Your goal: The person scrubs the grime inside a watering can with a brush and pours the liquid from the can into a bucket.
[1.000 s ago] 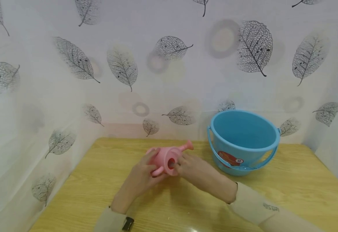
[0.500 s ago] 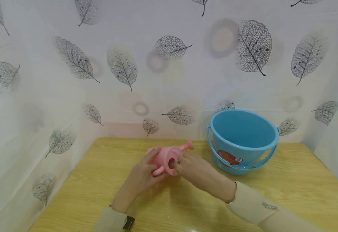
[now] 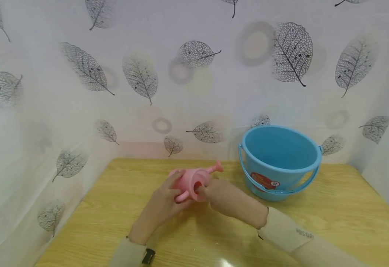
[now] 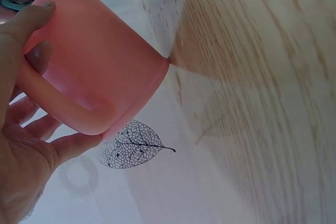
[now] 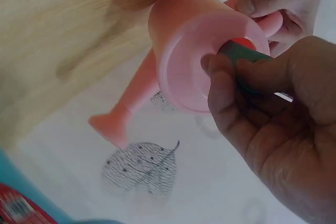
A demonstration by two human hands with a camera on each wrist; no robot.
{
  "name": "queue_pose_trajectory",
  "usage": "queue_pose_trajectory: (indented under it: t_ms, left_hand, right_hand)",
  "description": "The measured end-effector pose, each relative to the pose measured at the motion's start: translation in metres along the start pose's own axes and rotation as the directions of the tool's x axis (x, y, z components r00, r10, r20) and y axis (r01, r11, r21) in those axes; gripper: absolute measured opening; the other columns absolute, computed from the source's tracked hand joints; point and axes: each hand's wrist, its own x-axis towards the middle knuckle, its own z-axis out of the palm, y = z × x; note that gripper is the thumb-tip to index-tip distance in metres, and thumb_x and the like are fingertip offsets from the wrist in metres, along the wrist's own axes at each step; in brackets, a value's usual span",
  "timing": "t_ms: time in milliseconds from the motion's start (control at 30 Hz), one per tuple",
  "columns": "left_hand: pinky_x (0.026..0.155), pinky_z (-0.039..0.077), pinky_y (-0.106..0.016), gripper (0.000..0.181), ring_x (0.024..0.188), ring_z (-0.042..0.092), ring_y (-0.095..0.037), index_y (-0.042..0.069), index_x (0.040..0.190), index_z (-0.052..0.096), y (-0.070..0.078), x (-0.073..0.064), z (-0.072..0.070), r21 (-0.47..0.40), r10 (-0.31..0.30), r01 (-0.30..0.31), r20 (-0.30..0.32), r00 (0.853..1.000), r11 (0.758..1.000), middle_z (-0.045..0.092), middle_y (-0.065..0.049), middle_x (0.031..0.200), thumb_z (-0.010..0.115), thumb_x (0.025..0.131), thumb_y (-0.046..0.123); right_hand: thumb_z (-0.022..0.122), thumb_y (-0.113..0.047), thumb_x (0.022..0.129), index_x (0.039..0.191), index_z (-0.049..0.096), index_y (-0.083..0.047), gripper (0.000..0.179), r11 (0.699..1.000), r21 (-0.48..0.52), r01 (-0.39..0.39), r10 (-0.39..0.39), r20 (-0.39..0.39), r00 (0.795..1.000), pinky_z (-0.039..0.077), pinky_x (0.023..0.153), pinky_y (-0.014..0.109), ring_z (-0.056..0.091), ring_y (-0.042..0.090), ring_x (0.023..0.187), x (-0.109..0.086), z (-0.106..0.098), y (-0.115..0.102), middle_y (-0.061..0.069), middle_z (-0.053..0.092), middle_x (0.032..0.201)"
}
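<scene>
A pink toy watering can (image 3: 186, 180) is tipped over above the table, its round opening turned towards the right hand and its spout pointing to the right. The left hand (image 3: 163, 200) grips the can around its body and handle, as the left wrist view also shows with the curved handle (image 4: 63, 106) inside the hand. The right hand (image 3: 229, 198) pinches a dark green, smooth piece (image 5: 244, 61) between thumb and fingers, right at the can's opening. One end of that piece reaches into the hole; its exact kind I cannot tell.
A large blue bucket (image 3: 269, 163) with a red label and a lowered handle stands at the back right of the wooden table (image 3: 121, 178). A white cloth with leaf prints (image 3: 194, 96) hangs behind and beside the table.
The right hand has shifted slightly at the can's opening, its wrist turning a little. The left hand and the watering can stay nearly in place.
</scene>
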Motion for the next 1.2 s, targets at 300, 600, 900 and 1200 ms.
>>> queue_pose_trajectory:
  t_ms: [300,600,900,1200]
  left_hand:
    - [0.113,0.049,-0.049,0.031,0.141,0.051,-0.041,0.011,0.070,0.070,0.001,-0.001,-0.002,-0.012,-0.015,0.015,0.001,1.000,1.000,0.055,-0.017,0.150,0.088,0.080,0.034]
    - [0.110,0.053,-0.048,0.033,0.140,0.053,-0.039,0.011,0.069,0.069,0.000,-0.001,-0.002,-0.017,-0.017,0.017,0.005,1.000,1.000,0.055,-0.017,0.151,0.088,0.080,0.036]
    - [0.110,0.053,-0.047,0.035,0.138,0.055,-0.038,0.012,0.067,0.067,0.000,0.000,-0.002,-0.012,-0.007,0.007,0.002,1.000,1.000,0.056,-0.017,0.149,0.088,0.079,0.036]
    - [0.111,0.053,-0.047,0.034,0.139,0.054,-0.037,0.012,0.067,0.068,0.001,0.000,-0.001,0.002,-0.009,0.009,-0.005,1.000,1.000,0.056,-0.016,0.150,0.088,0.080,0.037]
  right_hand:
    - [0.057,0.012,0.083,0.111,0.075,-0.010,0.040,0.855,0.518,-0.019,0.033,-0.020,0.999,0.044,0.059,0.012,0.046,0.000,0.066,-0.003,-0.004,0.023,-0.002,0.062,0.072]
    - [0.051,0.004,0.095,0.120,0.073,-0.011,0.037,0.622,0.740,-0.255,0.176,0.185,0.967,0.053,0.049,0.023,0.062,0.009,0.061,-0.016,-0.019,0.042,-0.002,0.069,0.076]
    - [0.057,-0.002,0.099,0.121,0.073,-0.008,0.028,0.531,0.790,-0.307,0.213,0.227,0.950,0.053,0.049,0.024,0.064,0.014,0.062,-0.022,-0.022,0.049,0.001,0.070,0.077]
    - [0.050,0.007,0.092,0.114,0.075,-0.007,0.036,0.603,0.757,-0.250,0.188,0.170,0.967,0.051,0.047,0.020,0.062,0.010,0.057,-0.013,-0.009,0.037,0.001,0.069,0.075]
